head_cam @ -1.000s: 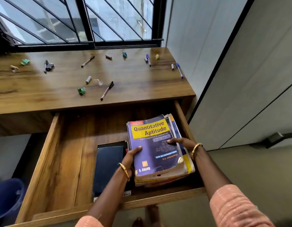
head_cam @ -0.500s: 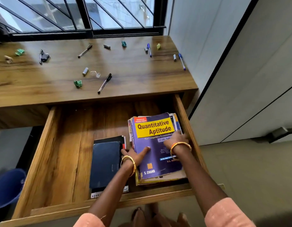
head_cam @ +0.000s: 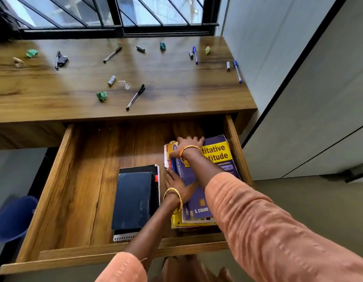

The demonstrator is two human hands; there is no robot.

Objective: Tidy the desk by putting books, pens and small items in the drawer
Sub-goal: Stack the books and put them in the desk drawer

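Observation:
The wooden drawer (head_cam: 54,180) stands pulled out under the desk (head_cam: 176,88). A stack of books topped by a purple and yellow "Quantitative Aptitude" book (head_cam: 218,155) lies in its right end. My right hand (head_cam: 188,146) reaches across the cover and curls over the stack's far left corner. My left hand (head_cam: 176,185) presses on the stack's left side, by the spine. A dark blue notebook (head_cam: 133,198) on a spiral pad lies just left of the stack. Pens lie on the desk, among them a black pen (head_cam: 135,97) and a blue pen (head_cam: 237,71).
Scattered on the desk are green crumpled bits (head_cam: 101,96), pen caps (head_cam: 111,80), a clear clip (head_cam: 124,84) and another blue pen (head_cam: 195,54). A barred window runs behind, a grey wall (head_cam: 298,78) at the right. A blue bin (head_cam: 13,216) stands on the floor at the left.
The book stack has gone down onto the drawer's floor at the right. My right hand has shifted from the cover to the far left corner, and my left hand has slid along the spine.

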